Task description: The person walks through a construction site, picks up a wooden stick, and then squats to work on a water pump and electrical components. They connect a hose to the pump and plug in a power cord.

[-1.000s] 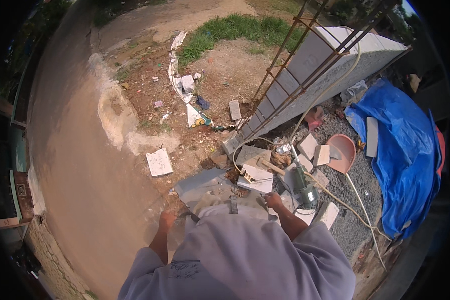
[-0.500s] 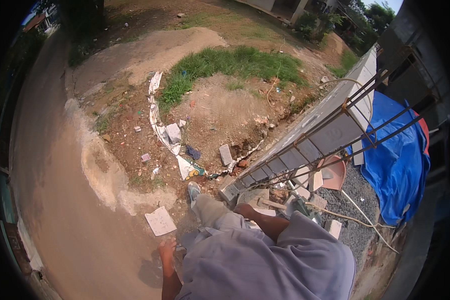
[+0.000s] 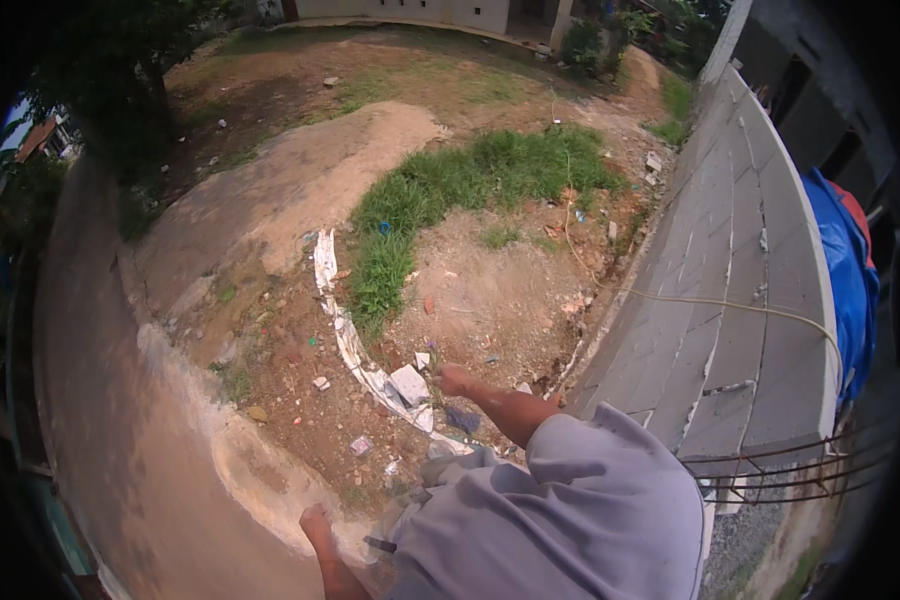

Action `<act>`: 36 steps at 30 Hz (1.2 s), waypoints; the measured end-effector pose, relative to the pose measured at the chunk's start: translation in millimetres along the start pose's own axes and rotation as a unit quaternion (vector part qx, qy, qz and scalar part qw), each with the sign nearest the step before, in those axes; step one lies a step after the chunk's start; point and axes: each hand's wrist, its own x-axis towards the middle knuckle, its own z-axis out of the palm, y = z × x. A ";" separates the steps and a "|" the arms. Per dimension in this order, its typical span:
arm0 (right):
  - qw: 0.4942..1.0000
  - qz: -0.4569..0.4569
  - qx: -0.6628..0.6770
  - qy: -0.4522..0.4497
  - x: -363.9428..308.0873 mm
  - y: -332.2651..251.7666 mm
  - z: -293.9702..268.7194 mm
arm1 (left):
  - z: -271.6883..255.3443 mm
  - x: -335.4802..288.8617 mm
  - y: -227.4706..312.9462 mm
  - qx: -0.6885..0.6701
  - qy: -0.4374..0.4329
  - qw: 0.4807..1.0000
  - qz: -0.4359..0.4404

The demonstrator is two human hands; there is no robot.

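My left hand [image 3: 317,522] hangs low at my side over the edge of the paved path, its fingers curled in and nothing showing in them. My right hand [image 3: 454,380] is stretched forward across my body, above the rubble ground, with fingers curled and no object visible in it. Below and left of it in the picture lies a pale block [image 3: 408,385] on a long strip of white sheeting [image 3: 346,335]. A dark crumpled cloth-like scrap [image 3: 462,418] lies under my right forearm. Neither hand appears to touch these things.
On the right stands a grey block wall [image 3: 710,280] with a hose [image 3: 670,299] draped over it. Rebar [image 3: 780,480] juts out at its near end; a blue tarp [image 3: 842,270] hangs beyond. Grass [image 3: 470,180] grows ahead, and a paved path [image 3: 110,400] runs along the left.
My view has moved forward and lifted, so the rebar frame and loose blocks have slid out low and right. My right arm has swung forward; my left fingers, spread before, are now curled.
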 end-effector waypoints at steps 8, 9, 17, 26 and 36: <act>0.973 -0.080 0.192 0.103 161.6 -184.9 -79.4 | -24.1 55.8 -66.4 0.063 -0.008 0.949 -0.308; 0.972 -0.101 0.185 0.106 180.4 -191.7 -58.6 | -32.3 74.8 -63.7 0.076 -0.013 0.947 -0.311; 0.971 0.202 0.086 0.099 293.6 -55.8 69.2 | -61.9 371.4 88.4 0.234 -0.024 0.959 -0.155; 0.989 0.039 -0.078 -0.117 342.9 -132.2 109.9 | 30.9 664.7 480.7 0.038 -0.005 0.974 0.223; 0.951 0.222 0.196 0.087 776.8 -188.2 -75.8 | 150.8 856.9 430.4 0.211 -0.119 0.966 -0.090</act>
